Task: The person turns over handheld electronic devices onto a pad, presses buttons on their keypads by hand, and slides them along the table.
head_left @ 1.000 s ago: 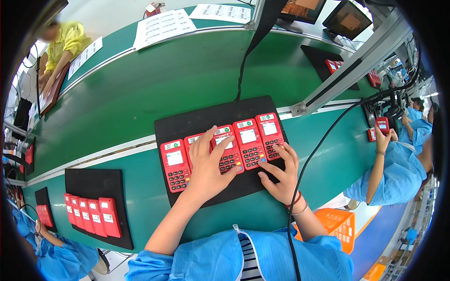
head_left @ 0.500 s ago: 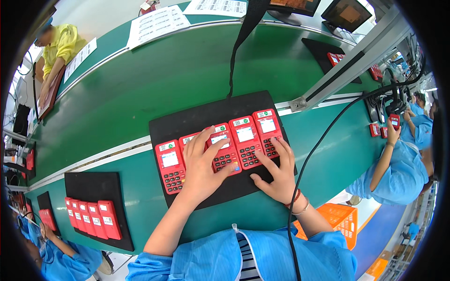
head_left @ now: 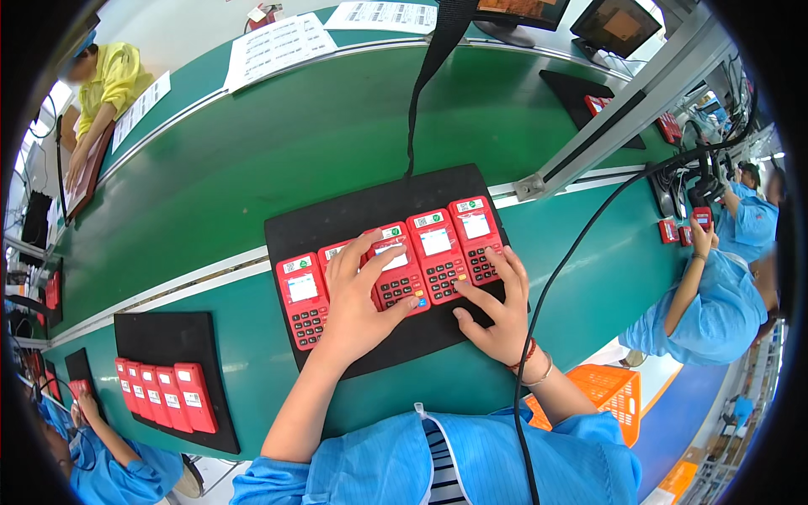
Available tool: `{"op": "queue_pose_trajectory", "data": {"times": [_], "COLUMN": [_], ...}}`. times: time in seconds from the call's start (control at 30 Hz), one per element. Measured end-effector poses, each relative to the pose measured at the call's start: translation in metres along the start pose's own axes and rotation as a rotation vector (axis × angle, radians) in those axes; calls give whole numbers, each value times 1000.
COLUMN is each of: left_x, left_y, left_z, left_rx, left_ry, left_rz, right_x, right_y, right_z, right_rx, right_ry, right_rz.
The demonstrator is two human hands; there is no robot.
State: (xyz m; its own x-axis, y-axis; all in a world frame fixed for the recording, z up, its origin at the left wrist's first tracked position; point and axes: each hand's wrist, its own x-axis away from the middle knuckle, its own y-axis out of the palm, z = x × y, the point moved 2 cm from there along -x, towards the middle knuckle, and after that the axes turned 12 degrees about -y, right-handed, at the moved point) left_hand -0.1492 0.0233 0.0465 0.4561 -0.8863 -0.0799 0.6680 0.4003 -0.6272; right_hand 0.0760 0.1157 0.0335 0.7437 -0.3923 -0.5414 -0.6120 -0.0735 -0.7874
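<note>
Several red card payment terminals lie side by side, screens up, on a black mat point(head_left: 370, 198) before me. My left hand point(head_left: 358, 299) rests with fingers spread over the middle terminal point(head_left: 397, 268) and the one left of it, which it mostly hides; its thumb is near the lower keys. My right hand point(head_left: 501, 313) has its fingers apart over the rightmost terminal point(head_left: 474, 225), with the index finger by the keys of the terminal point(head_left: 435, 244) beside it. The leftmost terminal point(head_left: 301, 290) lies untouched. Every visible screen is lit white.
Another black mat point(head_left: 164, 332) at left carries several red terminals point(head_left: 194, 396) face down. A black cable point(head_left: 581, 236) hangs across my right side. A metal post point(head_left: 623, 109) rises at right. An orange crate point(head_left: 606, 396) stands below the bench. Co-workers sit on both sides.
My left hand's thumb has shifted slightly, and its fingers have moved a little lower. My right hand stays nearly in place. The terminals have not moved on the mat.
</note>
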Motion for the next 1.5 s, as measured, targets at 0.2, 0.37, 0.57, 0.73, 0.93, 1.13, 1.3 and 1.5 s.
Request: {"op": "queue_pose_trajectory", "data": {"times": [0.2,0.37,0.57,0.73,0.93,1.13,1.3,1.5], "left_x": [1,3,31,78,82,82,81,80], "left_y": [-1,-2,3,9,24,22,23,22], "left_z": [3,0,3,12,1,3,4,5], "left_rx": [-59,-70,-24,149,43,30,56,41], "left_ry": [9,59,204,103,286,248,265,256], "left_rz": [-31,-8,104,-289,-251,-237,-210,-219], "right_x": [0,3,10,7,15,9,12,15], "right_y": [0,-6,-13,-9,-5,-13,-18,-14], "right_z": [0,11,34,34,43,34,30,34], "right_rx": [-3,-18,174,128,11,18,114,48], "right_ry": [-21,81,276,248,312,281,131,162], "right_rz": [28,121,199,77,120,194,202,171]}}
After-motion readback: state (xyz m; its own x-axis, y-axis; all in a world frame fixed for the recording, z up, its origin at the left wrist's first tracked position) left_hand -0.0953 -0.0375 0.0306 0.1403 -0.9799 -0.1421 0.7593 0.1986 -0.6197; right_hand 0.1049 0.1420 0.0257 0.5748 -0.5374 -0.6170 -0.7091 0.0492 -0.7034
